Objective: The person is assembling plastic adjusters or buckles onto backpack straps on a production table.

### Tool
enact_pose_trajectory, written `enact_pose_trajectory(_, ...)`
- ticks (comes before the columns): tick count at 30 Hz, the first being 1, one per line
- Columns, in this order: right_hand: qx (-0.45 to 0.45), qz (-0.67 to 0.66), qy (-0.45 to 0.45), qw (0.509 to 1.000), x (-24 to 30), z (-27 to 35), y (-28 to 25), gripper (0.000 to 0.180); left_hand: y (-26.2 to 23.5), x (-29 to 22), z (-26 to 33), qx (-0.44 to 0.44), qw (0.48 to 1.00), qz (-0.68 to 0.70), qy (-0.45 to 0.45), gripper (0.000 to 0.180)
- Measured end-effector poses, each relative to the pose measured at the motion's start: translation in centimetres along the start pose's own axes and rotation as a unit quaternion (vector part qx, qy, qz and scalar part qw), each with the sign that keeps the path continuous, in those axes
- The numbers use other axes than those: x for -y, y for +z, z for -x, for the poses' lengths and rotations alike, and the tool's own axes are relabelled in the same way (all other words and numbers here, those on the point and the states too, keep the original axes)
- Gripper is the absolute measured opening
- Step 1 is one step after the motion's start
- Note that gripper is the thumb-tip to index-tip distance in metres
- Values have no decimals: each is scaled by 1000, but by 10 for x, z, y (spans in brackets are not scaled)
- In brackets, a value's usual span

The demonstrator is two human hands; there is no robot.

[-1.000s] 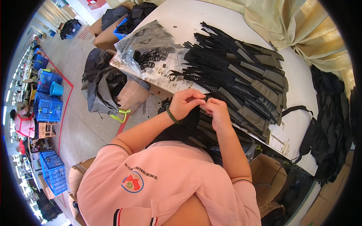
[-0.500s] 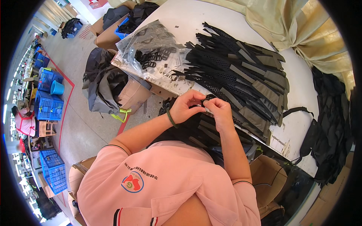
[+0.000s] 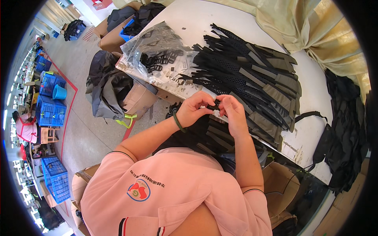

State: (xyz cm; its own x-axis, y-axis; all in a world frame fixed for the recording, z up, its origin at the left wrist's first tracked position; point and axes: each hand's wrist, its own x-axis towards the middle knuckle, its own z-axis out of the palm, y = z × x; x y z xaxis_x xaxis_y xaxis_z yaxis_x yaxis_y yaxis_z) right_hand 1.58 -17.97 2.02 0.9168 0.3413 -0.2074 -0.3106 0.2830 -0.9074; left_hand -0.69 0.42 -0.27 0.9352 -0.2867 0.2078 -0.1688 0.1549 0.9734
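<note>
Between the left grip and right grip, a small black piece is pinched by both, near the edge of the bench. Handling is judged unfinished: the piece is not yet released, black strips are laid out beyond, and loose black buckles are left by a clear bag. Both forearms are angled inward, fingers curled.

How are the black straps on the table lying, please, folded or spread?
Spread: the black straps fan out, overlapping, across the white table, their ends splayed; lower layers are hidden.
</note>
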Motion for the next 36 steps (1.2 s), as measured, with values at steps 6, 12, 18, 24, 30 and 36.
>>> enact_pose_trajectory(6, 47, 120, -33, 991, 13, 0, 2, 20, -3, -2, -3, 13, 998, 59, -6, 22)
enact_pose_trajectory(12, 80, 183, -33, 979, 20, 2, 3, 16, -5, -7, -4, 24, 998, 46, -32, 20)
enact_pose_trajectory(18, 140, 107, 59, 983, 23, -1, -8, 10, -1, -24, 1, 88, 995, -28, -22, 16)
enact_pose_trajectory(24, 97, 115, 40, 988, 6, -5, -4, 9, 4, -15, 23, 71, 972, 135, -176, 24)
enact_pose_trajectory(30, -107, 630, -171, 750, 1, -29, -59, 24, -34, -19, 83, -104, 921, 187, -327, 27)
enact_pose_trajectory(36, -63, 670, -83, 735, -17, -25, -79, 27, -67, -15, 90, -90, 874, -421, -226, 42)
